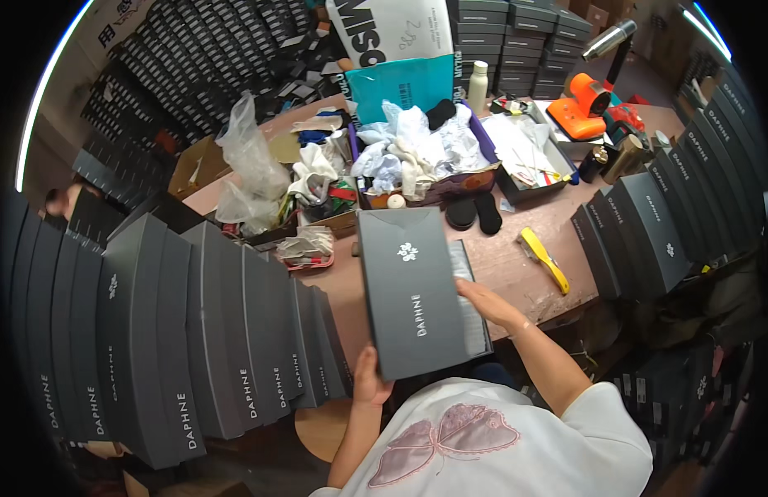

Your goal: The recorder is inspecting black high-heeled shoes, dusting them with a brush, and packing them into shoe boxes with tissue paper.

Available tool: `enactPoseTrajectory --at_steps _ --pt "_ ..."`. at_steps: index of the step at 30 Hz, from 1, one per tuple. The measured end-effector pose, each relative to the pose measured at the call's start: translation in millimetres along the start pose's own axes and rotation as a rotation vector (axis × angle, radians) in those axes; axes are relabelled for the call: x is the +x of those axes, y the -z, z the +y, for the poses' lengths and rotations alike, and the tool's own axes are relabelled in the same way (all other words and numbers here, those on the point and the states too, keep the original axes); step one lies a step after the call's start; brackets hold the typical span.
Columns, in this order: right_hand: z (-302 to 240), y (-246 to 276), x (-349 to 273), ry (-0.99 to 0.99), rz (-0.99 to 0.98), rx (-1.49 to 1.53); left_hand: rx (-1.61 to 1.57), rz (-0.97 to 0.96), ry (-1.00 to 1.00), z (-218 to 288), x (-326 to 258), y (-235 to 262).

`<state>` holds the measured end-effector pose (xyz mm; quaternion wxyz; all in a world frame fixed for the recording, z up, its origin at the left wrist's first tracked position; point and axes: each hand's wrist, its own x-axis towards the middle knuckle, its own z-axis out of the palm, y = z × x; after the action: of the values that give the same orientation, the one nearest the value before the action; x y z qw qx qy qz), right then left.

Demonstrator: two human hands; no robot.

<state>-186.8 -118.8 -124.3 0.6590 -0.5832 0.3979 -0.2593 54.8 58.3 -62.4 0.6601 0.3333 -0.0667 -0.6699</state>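
Observation:
A dark grey shoe box lid with a small white flower mark lies tilted over its box base, which shows along the right side. My left hand grips the lid's near corner from below. My right hand rests on the right edge, fingers reaching into the gap between lid and base. Both sit at the near edge of the brown worktable.
Rows of upright dark grey boxes stand at left and right. A yellow tool, two black insoles, a purple bin of white wrapping, a tray of papers and an orange device lie behind.

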Motion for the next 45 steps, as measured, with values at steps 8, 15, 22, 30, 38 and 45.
enactPoseTrajectory --at_steps 8,15,22,30,38,45 --pt "34.0 4.4 -67.8 -0.114 0.377 -0.354 1.107 0.070 -0.091 -104.2 74.8 57.4" --pt "100.2 -10.7 -61.1 -0.118 0.352 -0.273 0.712 0.182 0.062 -105.6 51.6 55.0" --pt "91.9 -8.5 -91.0 -0.182 0.087 -0.154 0.612 0.132 0.162 -119.2 27.1 40.8" --pt "69.3 17.4 -121.7 -0.097 0.058 -0.056 0.492 0.188 0.163 -137.8 22.8 4.8" --pt "-188.6 265.1 -264.8 0.023 0.322 0.026 0.523 -0.737 0.024 -200.8 43.3 -210.4" --pt "-231.4 348.0 -316.5 -0.029 0.507 -1.056 0.689 -0.921 0.136 -229.7 16.7 -267.5"
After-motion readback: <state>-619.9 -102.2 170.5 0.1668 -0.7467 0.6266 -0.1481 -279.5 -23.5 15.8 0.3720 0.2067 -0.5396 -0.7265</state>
